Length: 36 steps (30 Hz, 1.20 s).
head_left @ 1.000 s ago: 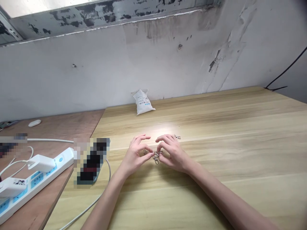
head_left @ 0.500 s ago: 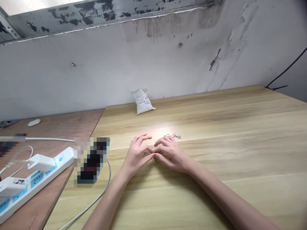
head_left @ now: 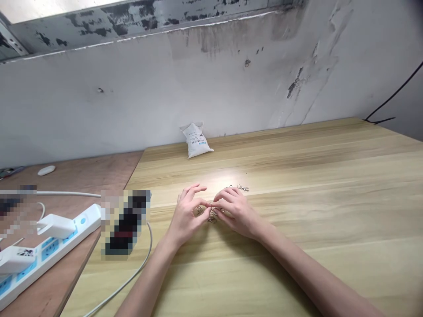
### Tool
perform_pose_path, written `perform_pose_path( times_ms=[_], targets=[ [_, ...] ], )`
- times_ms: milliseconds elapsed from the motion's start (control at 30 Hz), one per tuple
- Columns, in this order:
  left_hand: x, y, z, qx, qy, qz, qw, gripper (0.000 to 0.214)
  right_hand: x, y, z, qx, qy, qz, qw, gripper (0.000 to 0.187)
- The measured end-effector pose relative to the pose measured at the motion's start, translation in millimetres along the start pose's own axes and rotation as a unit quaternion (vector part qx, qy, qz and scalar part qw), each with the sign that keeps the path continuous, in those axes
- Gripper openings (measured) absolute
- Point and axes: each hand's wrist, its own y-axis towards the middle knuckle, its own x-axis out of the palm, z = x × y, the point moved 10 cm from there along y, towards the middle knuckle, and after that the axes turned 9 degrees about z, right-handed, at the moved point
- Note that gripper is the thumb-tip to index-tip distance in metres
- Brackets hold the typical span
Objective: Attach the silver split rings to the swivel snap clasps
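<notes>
My left hand (head_left: pixel 187 215) and my right hand (head_left: pixel 236 211) meet fingertip to fingertip low over the light wooden table (head_left: pixel 297 185). Together they pinch a small cluster of metal clasps and rings (head_left: pixel 211 213), which hangs between thumbs and forefingers. The other fingers of both hands are curled and lifted. Just beyond my right hand a few more small metal clasps (head_left: pixel 242 188) lie loose on the wood.
A small white pouch (head_left: pixel 195 140) leans on the wall at the back. To the left, on a darker board, lie a white power strip (head_left: pixel 49 246) with plugs, a white cable (head_left: pixel 125 281), a blurred dark object (head_left: pixel 127 224) and a small white item (head_left: pixel 46 170).
My hands have drawn a little closer together, and the metal cluster sits tighter between the fingertips. Nothing else has moved.
</notes>
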Motion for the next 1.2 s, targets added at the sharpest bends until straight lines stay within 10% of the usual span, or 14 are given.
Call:
perform_pose_path(
  times_ms=[800, 1200],
  targets=[
    [-11.1, -0.7, 27.9, 0.121, 0.075, 0.025, 0.989, 0.011, 2.4, -1.6, 13.5, 0.045, 0.035, -0.014, 0.998, 0.008],
    [-12.5, 1.8, 7.7, 0.066, 0.116, 0.038, 0.99, 0.009, -9.7, 2.7, -10.9, -0.016, -0.006, 0.044, 0.999, 0.006]
  ],
)
